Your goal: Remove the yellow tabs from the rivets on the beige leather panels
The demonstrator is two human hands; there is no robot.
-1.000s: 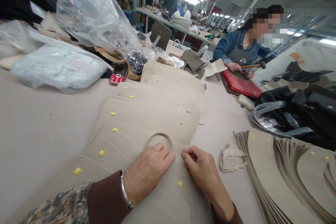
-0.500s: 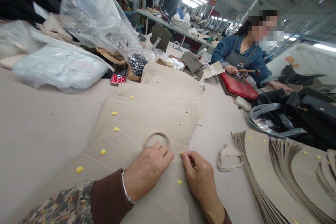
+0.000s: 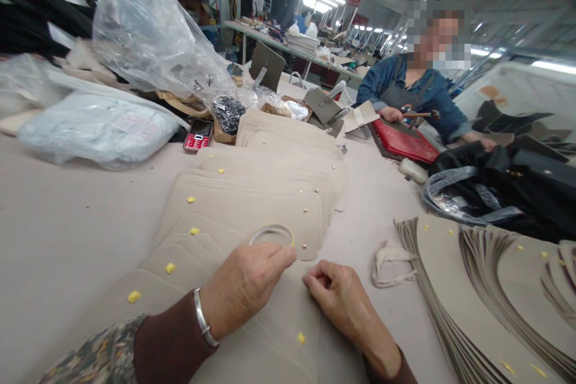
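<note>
My left hand [image 3: 245, 291] is closed round a narrow roll of tape [image 3: 271, 227], whose upper rim stands out above the fingers. It is over a long fan of overlapping beige leather panels [image 3: 243, 204]. My right hand [image 3: 346, 297] pinches thumb and forefinger together at the right edge of these panels, close to the left fingertips. Whatever lies in that pinch is hidden. Yellow tape pieces [image 3: 170, 268] dot the panels' left side, and another yellow piece [image 3: 301, 338] sits nearer me. Small metal studs [image 3: 305, 246] show along the right side.
More fanned beige panels [image 3: 443, 270] lie at right, beside a scrap loop [image 3: 393, 264]. Behind them are black bags [image 3: 517, 186]. A co-worker [image 3: 409, 87] holds a hammer [image 3: 416, 114] over a red board [image 3: 405, 138]. Plastic-wrapped goods [image 3: 99, 126] and a calculator [image 3: 198, 134] are at left.
My left hand has turned, tilting the tape roll flatter. My right hand has shifted slightly left and down; the yellow bit at its fingertips is out of sight. A stud ahead of my hands is now uncovered.
</note>
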